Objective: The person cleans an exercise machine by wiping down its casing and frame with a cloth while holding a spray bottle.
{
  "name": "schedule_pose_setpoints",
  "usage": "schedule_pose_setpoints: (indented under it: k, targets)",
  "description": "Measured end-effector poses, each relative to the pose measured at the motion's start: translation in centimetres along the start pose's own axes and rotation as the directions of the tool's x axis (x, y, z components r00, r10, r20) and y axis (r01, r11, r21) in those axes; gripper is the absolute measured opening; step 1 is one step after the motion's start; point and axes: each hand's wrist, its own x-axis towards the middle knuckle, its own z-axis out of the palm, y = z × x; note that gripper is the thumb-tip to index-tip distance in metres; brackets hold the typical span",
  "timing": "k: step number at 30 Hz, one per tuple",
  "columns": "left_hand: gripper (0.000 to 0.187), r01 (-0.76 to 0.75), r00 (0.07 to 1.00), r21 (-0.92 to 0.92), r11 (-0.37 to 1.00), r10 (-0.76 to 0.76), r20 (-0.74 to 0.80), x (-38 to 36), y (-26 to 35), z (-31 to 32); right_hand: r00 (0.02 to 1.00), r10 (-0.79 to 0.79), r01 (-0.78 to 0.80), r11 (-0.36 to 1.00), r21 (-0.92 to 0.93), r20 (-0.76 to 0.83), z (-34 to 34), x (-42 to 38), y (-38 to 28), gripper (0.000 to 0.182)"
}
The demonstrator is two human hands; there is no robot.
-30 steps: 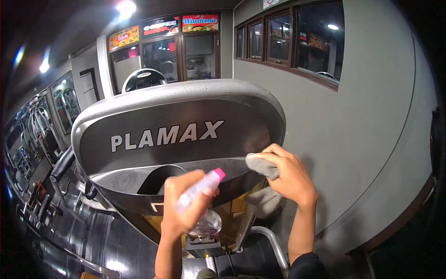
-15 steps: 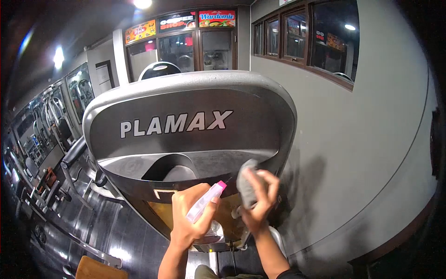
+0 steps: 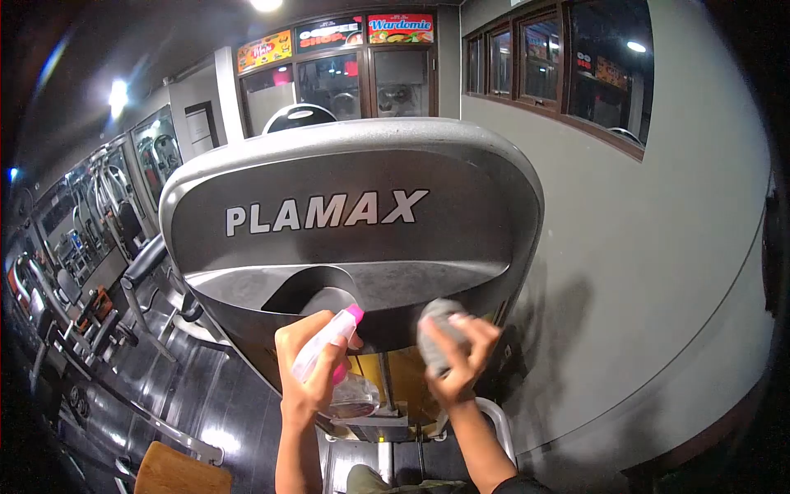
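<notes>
My left hand [image 3: 306, 362] is wrapped round a spray bottle [image 3: 327, 346] with a white and pink trigger head; its clear body hangs below the fingers. The pink nozzle points up and to the right, toward the machine's console. In my right hand [image 3: 462, 356] is a bunched grey cloth [image 3: 440, 333], pressed between thumb and fingers and somewhat blurred. The cloth overlaps the lower right edge of the console. Both hands are in front of the large grey and black exercise machine [image 3: 461, 193] marked PLAMAX, with a cup-shaped recess [image 3: 325, 300] in its ledge.
A grey wall [image 3: 658, 272] with windows runs along the right. At the lower left is a brown padded seat [image 3: 183, 471], near a metal rail [image 3: 177, 436]. More gym machines [image 3: 107, 222] line the left side. Behind the console are doors with coloured signs [image 3: 401, 29].
The view has shifted slightly, so the console sits further right. My left hand with the spray bottle has moved left and a little up; the cloth in my right hand has moved slightly lower.
</notes>
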Motion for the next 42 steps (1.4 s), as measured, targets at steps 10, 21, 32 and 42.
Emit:
schedule_pose_setpoints:
  k: [10,21,32,42]
  targets:
    - [0.046,0.061,0.996,-0.193,0.979,-0.073,-0.055,-0.6,-0.7,-0.5,0.984,0.047,-0.054,0.998,-0.033,-0.174,0.3,-1.7,5.5,0.031]
    - [0.046,0.06,0.994,-0.07,0.996,-0.066,-0.089,-0.5,0.0,-1.0,0.982,-0.191,0.19,0.98,0.058,0.007,-1.3,2.9,3.6,0.041]
    - [0.042,0.136,0.988,-0.047,0.99,-0.139,-0.066,1.7,1.1,-2.4,0.822,-0.216,0.142,0.974,0.177,0.528,-3.2,13.9,-0.8,0.034]
    - [0.036,0.027,0.992,-0.067,0.997,-0.018,0.126,4.5,2.1,-5.5,0.756,0.028,0.036,0.996,-0.085,0.654,-4.3,17.3,-0.6,0.032]
